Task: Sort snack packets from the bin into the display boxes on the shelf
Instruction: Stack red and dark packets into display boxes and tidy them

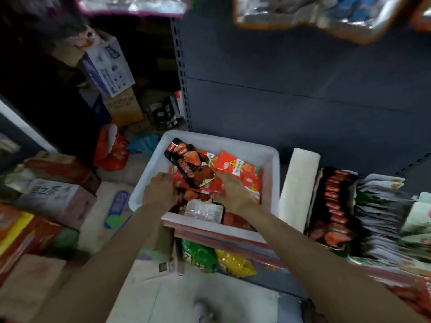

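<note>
A white plastic bin sits on the shelf edge, filled with several red snack packets and a black-and-red packet lying on top. Both of my hands are inside the bin. My left hand touches the left side of the packet pile, and my right hand rests on the red packets at the right of the black-and-red one. The fingertips of both hands are hidden among the packets. To the right, display boxes hold rows of black-and-red packets and pale packets.
A white rolled sheet leans between the bin and the display boxes. Green and yellow packets lie under the bin. Cardboard boxes and a red bag crowd the floor at the left. The grey shelf back panel rises behind.
</note>
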The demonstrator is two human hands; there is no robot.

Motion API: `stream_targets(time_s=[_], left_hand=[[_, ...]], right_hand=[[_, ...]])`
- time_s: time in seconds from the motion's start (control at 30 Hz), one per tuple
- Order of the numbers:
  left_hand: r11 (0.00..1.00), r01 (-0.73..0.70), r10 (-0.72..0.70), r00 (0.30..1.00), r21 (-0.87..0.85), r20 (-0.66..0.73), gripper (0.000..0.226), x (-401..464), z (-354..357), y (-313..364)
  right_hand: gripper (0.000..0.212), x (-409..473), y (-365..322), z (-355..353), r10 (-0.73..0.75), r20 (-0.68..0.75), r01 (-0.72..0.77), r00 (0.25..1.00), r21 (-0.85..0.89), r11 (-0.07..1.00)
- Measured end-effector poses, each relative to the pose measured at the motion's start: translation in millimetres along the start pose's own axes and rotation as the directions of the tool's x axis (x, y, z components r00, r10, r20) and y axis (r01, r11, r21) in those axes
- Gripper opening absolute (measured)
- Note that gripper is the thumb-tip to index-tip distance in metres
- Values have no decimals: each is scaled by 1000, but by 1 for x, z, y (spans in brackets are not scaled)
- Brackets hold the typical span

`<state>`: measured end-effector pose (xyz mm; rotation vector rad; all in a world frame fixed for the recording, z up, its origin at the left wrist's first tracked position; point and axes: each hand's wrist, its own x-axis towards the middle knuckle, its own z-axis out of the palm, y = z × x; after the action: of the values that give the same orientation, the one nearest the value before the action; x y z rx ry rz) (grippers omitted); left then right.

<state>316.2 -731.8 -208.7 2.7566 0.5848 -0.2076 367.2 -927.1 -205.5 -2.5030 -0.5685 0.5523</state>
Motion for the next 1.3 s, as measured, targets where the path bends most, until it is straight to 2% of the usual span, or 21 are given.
stream_targets(time_s=[0.07,0.13,0.27,0.33,0.43,0.5,0.57,0.63,0.7,0.73,0.83,0.87,0.9,0.93,0.97,1.0,1.03,1.1,1.17,1.23,1.3], left_hand=[[995,3,-15,992,96,129,50,8,-3,-14],[993,-27,3,980,118,199,51,11,-4,-19],[988,-38,24,995,150,94,33,11,-3,-21],[990,-44,32,995,132,90,31,11,-3,-23],[996,-37,26,991,80,130,51,9,-4,-23],[997,-25,19,996,73,90,58,6,-4,-20],[998,-21,18,999,53,41,52,2,-4,-18],[999,-44,44,999,7,22,42,0,-2,-17],[989,-67,65,998,-132,-18,34,-5,-2,-8],[977,-62,51,997,-206,-61,33,-8,-1,-2],[925,5,-81,979,-379,-186,42,-19,-5,29],[875,50,-128,983,-481,-132,50,-22,-7,42],[775,115,-151,989,-621,-5,58,-25,-10,52],[617,202,-120,979,-761,163,58,-29,-16,74],[422,306,-46,947,-854,317,48,-32,-21,87],[281,341,35,931,-897,364,32,-36,-23,102],[232,284,86,947,-930,311,17,-39,-24,120],[334,72,122,985,-940,118,10,-41,-21,150],[421,-85,239,971,-903,20,14,-47,-17,176],[435,-166,409,912,-885,29,18,-53,-10,202],[479,-205,534,840,-854,98,20,-60,-1,229]], right_hand=[[75,9,-5,13,52,130,-46,990,-54,997],[80,11,-6,22,117,225,-87,967,-137,987],[84,7,-7,34,170,208,-129,963,-195,972],[79,6,-11,35,180,189,-141,965,-202,969],[69,5,-17,31,131,89,-109,987,-216,970],[63,1,-18,29,87,-18,-89,996,-205,975],[60,-2,-17,26,77,-123,-94,989,-134,986],[44,-3,-16,18,103,-161,-100,982,26,995],[13,-7,-16,8,111,-173,-86,979,142,986],[5,-11,-16,2,105,-207,-67,973,182,981],[16,-29,-17,-17,68,-418,43,906,250,967],[14,-38,-18,-25,43,-482,86,875,242,967],[10,-46,-21,-30,10,-522,126,853,224,966],[7,-57,-16,-41,-41,-545,169,838,188,968],[8,-63,-15,-46,-112,-520,216,847,143,966],[10,-69,-9,-52,-188,-464,265,865,105,959],[12,-77,-1,-61,-239,-389,295,890,93,951],[22,-91,21,-80,-215,-281,267,935,162,950],[33,-103,46,-101,-116,-389,233,914,268,935],[56,-113,71,-126,-7,-504,201,863,331,922],[69,-119,96,-149,104,-529,151,842,415,897]])
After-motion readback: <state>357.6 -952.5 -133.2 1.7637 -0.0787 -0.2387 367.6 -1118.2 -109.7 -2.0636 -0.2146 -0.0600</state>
